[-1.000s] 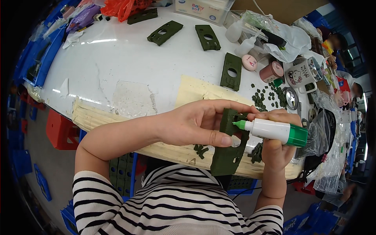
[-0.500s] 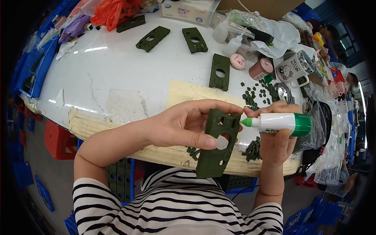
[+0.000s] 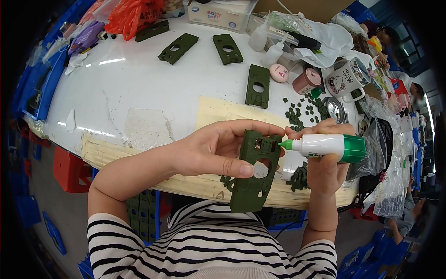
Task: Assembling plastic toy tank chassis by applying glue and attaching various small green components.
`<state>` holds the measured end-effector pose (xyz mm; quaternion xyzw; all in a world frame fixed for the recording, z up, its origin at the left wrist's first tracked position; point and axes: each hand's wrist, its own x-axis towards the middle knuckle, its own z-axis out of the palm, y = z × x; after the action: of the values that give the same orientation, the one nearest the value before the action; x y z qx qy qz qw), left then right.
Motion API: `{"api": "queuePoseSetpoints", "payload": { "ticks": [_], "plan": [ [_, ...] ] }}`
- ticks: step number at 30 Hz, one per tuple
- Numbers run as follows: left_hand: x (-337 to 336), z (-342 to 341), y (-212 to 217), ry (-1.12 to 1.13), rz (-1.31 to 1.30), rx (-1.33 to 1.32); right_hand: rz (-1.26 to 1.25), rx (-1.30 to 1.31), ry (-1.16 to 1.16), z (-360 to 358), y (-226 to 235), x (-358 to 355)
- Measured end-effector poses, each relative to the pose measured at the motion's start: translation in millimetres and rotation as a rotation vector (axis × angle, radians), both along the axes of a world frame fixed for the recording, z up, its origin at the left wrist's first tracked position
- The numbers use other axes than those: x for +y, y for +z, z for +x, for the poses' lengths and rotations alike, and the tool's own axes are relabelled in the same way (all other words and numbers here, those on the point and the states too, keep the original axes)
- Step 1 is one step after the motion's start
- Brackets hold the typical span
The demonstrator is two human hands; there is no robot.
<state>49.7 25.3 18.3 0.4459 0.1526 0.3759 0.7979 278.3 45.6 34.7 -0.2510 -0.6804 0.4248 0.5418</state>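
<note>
The left hand [image 3: 218,151] grips a dark green moulded plastic plate [image 3: 253,172] with a round hole in it, thumb across its face and fingers curled over its upper edge, holding it upright above the near edge of the white table [image 3: 125,88]. The right hand [image 3: 325,165] is wrapped around a white glue bottle [image 3: 325,146] with a green base and green nozzle, held sideways with the nozzle tip touching the upper right corner of the plate. Beneath both hands lies a beige paper sheet [image 3: 223,114] scattered with small green parts [image 3: 302,114]. Four more green plates [image 3: 258,86] lie flat farther back on the table. To the right stand a pink cup [image 3: 306,83] and a white printed mug [image 3: 346,76], with clear plastic bags [image 3: 385,153] just beyond.
</note>
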Motion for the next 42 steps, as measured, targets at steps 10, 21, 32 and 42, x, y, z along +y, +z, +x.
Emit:
{"api": "queuePoseSetpoints", "payload": {
  "ticks": [10,21,32,42],
  "plan": [
    [-0.2,-0.6,1.6,-0.008,-0.011,0.007,0.01,-0.017,-0.014,0.5,-0.2,-0.1],
    [1.6,-1.8,-2.4,-0.042,0.018,-0.062,0.01,-0.022,-0.009,1.7,-0.5,0.3],
    [2.0,-2.0,-1.6,-0.048,0.003,-0.05,-0.085,0.07,0.026,-2.1,0.4,-1.0],
    [1.2,-3.0,1.3,-0.045,-0.034,-0.024,-0.069,0.006,-0.002,-1.5,2.4,-2.3]
  ]
}}
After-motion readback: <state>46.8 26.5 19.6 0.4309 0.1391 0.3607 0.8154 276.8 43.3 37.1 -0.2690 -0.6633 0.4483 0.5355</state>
